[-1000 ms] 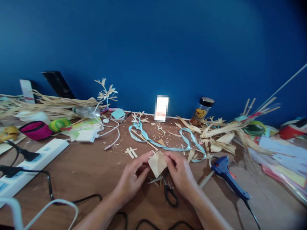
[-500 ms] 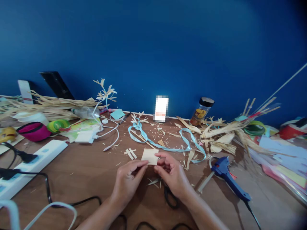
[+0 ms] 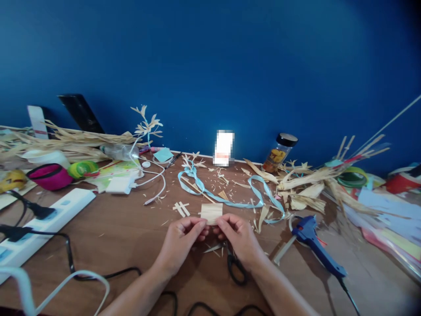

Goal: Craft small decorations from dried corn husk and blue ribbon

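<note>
Between my two hands is a small, flat, pale square piece of dried husk (image 3: 212,212), held up just above the table. My left hand (image 3: 184,239) pinches its lower left corner between thumb and fingers. At the lower right corner, my right hand (image 3: 237,237) has the same kind of pinch on it. Black-handled scissors (image 3: 236,268) lie below my right hand, their blades partly hidden. Just left of the square are several short pale strips (image 3: 182,209), some crossed over each other.
A blue glue gun (image 3: 315,243) lies at right. Light blue ribbon (image 3: 226,203) winds behind my hands among husk scraps. A white power strip (image 3: 70,210) with black plugs is at left; a black-lidded jar (image 3: 279,153) stands by the wall, near dried husks (image 3: 305,193).
My right hand has shifted its grip from the square's right side to its lower corner. The square has turned to face me more. More of the scissors shows.
</note>
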Demonstrator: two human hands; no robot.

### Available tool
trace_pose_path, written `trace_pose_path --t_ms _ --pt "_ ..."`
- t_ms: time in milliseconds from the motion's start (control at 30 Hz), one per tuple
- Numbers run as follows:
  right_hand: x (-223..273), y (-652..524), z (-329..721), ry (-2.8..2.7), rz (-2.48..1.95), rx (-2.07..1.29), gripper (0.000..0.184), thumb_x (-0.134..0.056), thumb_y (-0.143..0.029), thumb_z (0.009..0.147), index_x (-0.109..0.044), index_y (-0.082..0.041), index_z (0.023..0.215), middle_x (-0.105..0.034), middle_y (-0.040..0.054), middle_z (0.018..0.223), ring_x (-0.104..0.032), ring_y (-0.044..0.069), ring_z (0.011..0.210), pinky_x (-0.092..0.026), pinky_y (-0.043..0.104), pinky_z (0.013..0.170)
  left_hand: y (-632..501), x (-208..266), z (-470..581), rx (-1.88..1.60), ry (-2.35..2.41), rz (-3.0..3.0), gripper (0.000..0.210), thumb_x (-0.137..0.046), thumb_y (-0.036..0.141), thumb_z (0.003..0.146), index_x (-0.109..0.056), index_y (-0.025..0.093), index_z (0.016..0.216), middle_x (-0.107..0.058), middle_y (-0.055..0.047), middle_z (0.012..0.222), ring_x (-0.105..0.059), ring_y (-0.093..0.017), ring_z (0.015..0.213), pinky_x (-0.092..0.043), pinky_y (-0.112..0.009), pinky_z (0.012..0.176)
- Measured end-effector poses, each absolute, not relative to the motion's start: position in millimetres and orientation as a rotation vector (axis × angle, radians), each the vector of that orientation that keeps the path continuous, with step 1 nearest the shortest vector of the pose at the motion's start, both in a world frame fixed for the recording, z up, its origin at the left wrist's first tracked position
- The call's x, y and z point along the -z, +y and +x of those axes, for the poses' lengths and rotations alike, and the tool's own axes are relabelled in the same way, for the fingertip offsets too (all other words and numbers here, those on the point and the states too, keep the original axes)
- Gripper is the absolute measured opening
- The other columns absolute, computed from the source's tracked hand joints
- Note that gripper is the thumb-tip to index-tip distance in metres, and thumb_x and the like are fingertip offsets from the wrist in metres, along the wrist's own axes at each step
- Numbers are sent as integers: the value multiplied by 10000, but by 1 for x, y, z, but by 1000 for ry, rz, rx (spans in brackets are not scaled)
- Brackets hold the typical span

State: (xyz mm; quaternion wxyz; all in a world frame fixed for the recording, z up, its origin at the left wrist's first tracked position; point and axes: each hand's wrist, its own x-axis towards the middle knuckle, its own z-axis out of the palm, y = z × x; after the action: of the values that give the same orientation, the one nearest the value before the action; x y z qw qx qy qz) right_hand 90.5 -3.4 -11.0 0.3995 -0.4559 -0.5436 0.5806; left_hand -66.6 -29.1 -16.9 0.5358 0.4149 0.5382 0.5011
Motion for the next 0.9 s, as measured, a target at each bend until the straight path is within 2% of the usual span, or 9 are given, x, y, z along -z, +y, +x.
trace_pose_path --t_ms 433,700,900 --pt "19 -4 87 -1112 -1139 -1593 203 -668 -319 690 -596 -133 731 -656 27 644 -603 115 600 -485 235 612 -25 20 -64 -1232 1233 706 169 -733 259 606 -660 125 679 -674 -8 603 -591 -75 550 -489 -166 575" --pt "18 -4 86 -1098 -1064 -1623 226 -717 -272 630 -579 -155 766 -622 -17 631 -573 100 590 -456 211 591 -27 22 -65 -1262 1258 803 154 -726 241 621 -649 116 666 -661 -4 564 -577 -66 531 -458 -143 541" --pt "18 -4 87 -1082 -1109 -1623 220 -708 -315 640 -589 -140 699 -625 -6 599 -565 98 556 -455 210 563 -27 21 -65 -1235 1255 812 169 -718 241 634 -633 107 690 -673 -12 596 -591 -66 550 -470 -143 566"
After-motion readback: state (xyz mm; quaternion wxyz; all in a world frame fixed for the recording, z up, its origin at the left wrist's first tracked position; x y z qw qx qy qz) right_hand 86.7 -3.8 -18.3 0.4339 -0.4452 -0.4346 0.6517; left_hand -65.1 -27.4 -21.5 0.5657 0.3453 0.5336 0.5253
